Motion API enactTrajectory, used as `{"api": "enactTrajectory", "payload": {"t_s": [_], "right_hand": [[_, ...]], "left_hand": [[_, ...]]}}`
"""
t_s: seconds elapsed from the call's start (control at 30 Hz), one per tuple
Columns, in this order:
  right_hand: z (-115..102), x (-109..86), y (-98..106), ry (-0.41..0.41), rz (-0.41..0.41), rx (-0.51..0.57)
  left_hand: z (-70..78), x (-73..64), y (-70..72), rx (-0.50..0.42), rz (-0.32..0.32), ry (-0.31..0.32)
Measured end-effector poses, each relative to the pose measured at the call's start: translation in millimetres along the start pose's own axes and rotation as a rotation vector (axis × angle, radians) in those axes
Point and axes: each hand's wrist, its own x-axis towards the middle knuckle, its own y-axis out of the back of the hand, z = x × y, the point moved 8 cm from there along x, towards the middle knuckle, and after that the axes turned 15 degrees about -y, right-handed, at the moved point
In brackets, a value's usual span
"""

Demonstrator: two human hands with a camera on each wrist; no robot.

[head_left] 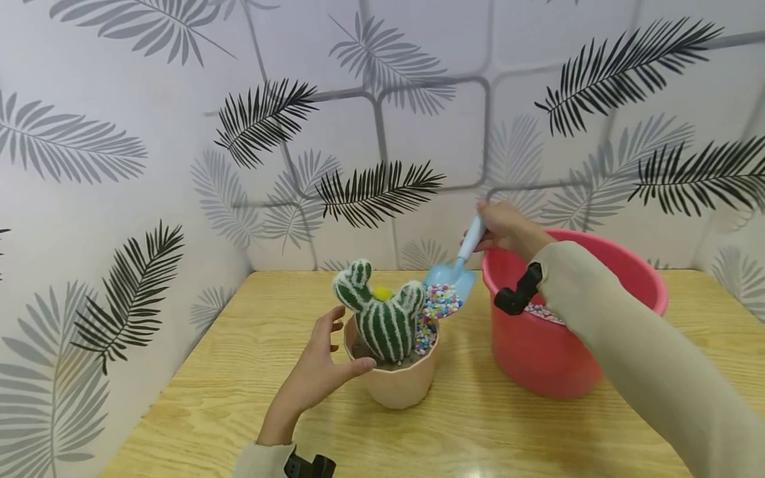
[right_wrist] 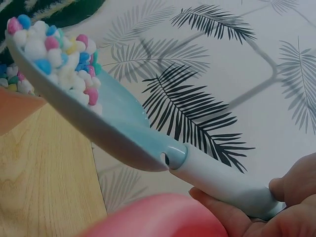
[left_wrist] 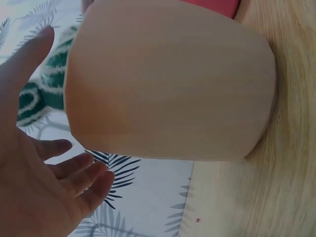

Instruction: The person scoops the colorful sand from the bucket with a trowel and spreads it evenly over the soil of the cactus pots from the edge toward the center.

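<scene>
My right hand point(head_left: 505, 229) grips the handle of a light blue toy shovel point(head_left: 472, 240), its blade tipped down over the right rim of a flowerpot. Colourful pebbles point(right_wrist: 64, 59) are heaped on the blade. In the peach flowerpot point(head_left: 399, 388) stands a green-and-white knitted cactus point(head_left: 382, 325) with a yellow bloom. Brown soil shows at its base, and more pebbles point(head_left: 425, 335) lie along the pot's right side. My left hand point(head_left: 317, 368) is spread around the pot's left side, thumb near the front rim; in the left wrist view its fingers point(left_wrist: 81, 170) are loosely bent beside the pot.
A big red bucket point(head_left: 550, 358) with pebbles point(head_left: 544, 312) inside stands right of the pot, under my right forearm. Both stand on a wooden table point(head_left: 269, 318) against a wall point(head_left: 430, 133) with a leaf pattern.
</scene>
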Motion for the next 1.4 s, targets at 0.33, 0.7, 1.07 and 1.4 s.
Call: {"api": "enactTrajectory", "payload": {"t_s": [0.33,0.7,1.07,1.4], "right_hand": [[2,1.7,0,-0.014,0.020,-0.006],[4,6.5,-1,-0.030,0.030,-0.001],[-1,4.6,2,-0.025,0.043,-0.016],[1,5.5,3,-0.031,0.049,-0.019]], "left_hand": [[-10.9,12.6,-8.2,-0.048,-0.148,-0.088],[-10.9,14.0,-16.2,0.006,-0.200,-0.126],[-3.2,20.8,-15.5,0.045,-0.169,-0.139],[-9.0,37.0,-13.7,-0.041,-0.339,-0.225]]}}
